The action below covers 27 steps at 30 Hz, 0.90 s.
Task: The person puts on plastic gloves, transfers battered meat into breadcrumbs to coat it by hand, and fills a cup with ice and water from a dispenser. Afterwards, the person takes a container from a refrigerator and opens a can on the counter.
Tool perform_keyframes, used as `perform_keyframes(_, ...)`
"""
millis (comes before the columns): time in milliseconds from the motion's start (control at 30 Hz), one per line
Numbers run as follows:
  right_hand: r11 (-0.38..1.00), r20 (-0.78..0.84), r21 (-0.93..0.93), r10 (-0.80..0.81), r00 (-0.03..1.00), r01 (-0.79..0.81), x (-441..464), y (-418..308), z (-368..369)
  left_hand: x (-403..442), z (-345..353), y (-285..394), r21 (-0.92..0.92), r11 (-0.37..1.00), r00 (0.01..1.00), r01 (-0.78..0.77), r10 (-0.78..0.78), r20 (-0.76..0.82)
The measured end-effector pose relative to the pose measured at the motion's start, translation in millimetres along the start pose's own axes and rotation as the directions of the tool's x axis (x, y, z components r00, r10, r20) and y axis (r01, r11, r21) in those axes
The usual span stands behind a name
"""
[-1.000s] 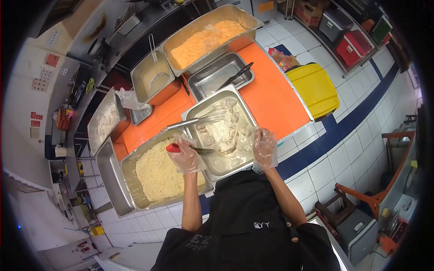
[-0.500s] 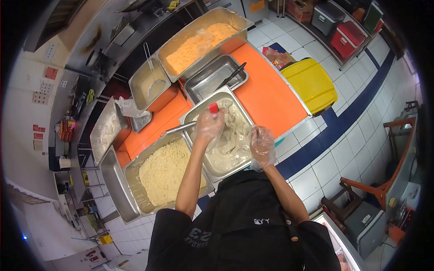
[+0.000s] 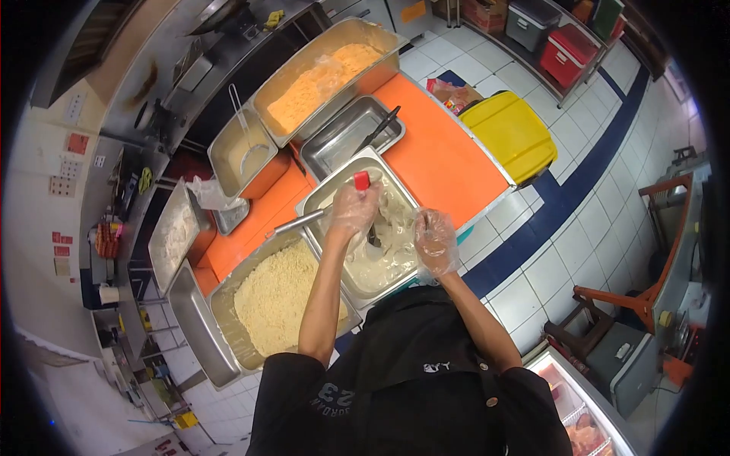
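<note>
Leftmost, a deep metal bin (image 3: 203, 233) holds white, floury stuff, and a narrow metal pan (image 3: 199, 327) lies nearer. Next to that, a wide pan (image 3: 223, 315) bears a heap of pale crumbs (image 3: 274, 296). Farther off stand a container (image 3: 265, 181) with a long-handled ladle (image 3: 253, 159) in it and, to its right, a bin of orange powder (image 3: 325, 87). A whisk (image 3: 299, 223) pokes out leftward over the side of the batter pan (image 3: 335, 179), which sits in the middle, at the near side of the counter. The gloved left hand (image 3: 355, 209) is closed round a red-handled tool (image 3: 361, 181), whose dark lower end dips into the batter (image 3: 380, 266). Lumpy pieces lie in there, wet and mostly covered, so the coating looks well under way; none has visibly reached the crumbs, and that part seems undone. Beyond is a shallow tray (image 3: 327, 152) with a black-handled tool (image 3: 380, 127). At the batter pan's right rim is the gloved right hand (image 3: 436, 242), fingers curled; whether it grips the rim, I cannot tell.
</note>
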State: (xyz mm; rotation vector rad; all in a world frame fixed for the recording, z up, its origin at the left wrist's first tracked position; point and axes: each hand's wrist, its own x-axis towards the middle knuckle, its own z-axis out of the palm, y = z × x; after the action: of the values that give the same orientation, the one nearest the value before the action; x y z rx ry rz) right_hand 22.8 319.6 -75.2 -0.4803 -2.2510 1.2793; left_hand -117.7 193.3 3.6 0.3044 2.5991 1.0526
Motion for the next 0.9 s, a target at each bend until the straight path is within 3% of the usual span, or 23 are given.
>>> perform_keyframes(67,0.992,0.018,-0.079,-0.095,0.995,0.097,-2,13,6,19,20,-30,0.018,1.000,1.000,0.008,-0.008,-0.015)
perform_keyframes(133,0.969,0.029,-0.153,-0.190,0.981,0.192,-1,12,9,37,49,-56,0.168,0.985,0.989,-0.043,0.065,-0.131)
perform_keyframes(167,0.987,0.036,-0.123,-0.104,0.994,0.108,-1,6,6,34,55,-52,0.182,0.981,0.954,-0.068,0.118,-0.276)
perform_keyframes(200,0.995,0.041,-0.096,-0.014,0.999,0.018,-1,2,3,34,50,-49,0.182,0.980,0.953,-0.075,0.124,-0.277)
perform_keyframes(267,0.997,0.016,-0.075,-0.015,1.000,0.017,-1,0,3,36,39,-45,0.113,0.988,0.925,0.101,-0.052,-0.378)
perform_keyframes(300,0.999,-0.001,-0.049,-0.010,1.000,0.010,-1,-1,2,25,24,-27,0.012,1.000,0.861,-0.019,0.022,-0.508)
perform_keyframes(367,0.999,-0.001,-0.036,0.010,1.000,-0.010,-1,-4,0,20,1,-36,-0.022,0.976,0.692,-0.219,0.139,-0.709)
perform_keyframes(433,1.000,0.011,-0.017,0.017,1.000,-0.017,-2,-3,2,-7,-24,-26,-0.296,0.811,0.637,-0.504,0.117,-0.762)
perform_keyframes(500,0.996,0.002,-0.084,-0.004,1.000,0.004,-4,5,7,-37,-24,-35,-0.331,0.691,0.585,-0.642,0.162,-0.795)
perform_keyframes(567,0.990,0.037,-0.131,-0.045,0.998,0.049,0,1,4,-58,-1,-81,-0.102,0.847,0.536,-0.522,0.233,-0.811)
perform_keyframes(633,0.980,0.067,-0.183,-0.061,0.996,0.072,1,-3,3,-87,21,-115,-0.250,0.845,0.667,-0.473,0.159,-0.728)
perform_keyframes(767,0.981,0.087,-0.188,-0.040,0.995,0.056,-1,0,4,-133,16,-86,-0.265,0.809,0.620,-0.525,0.150,-0.770)
perform_keyframes(833,0.978,0.098,-0.198,-0.047,0.994,0.066,0,1,7,-135,3,-77,-0.161,0.893,0.643,-0.420,0.168,-0.747)
perform_keyframes(900,0.962,0.105,-0.241,-0.104,0.989,0.127,0,3,7,-113,5,-68,-0.178,0.902,0.662,-0.393,0.144,-0.736)
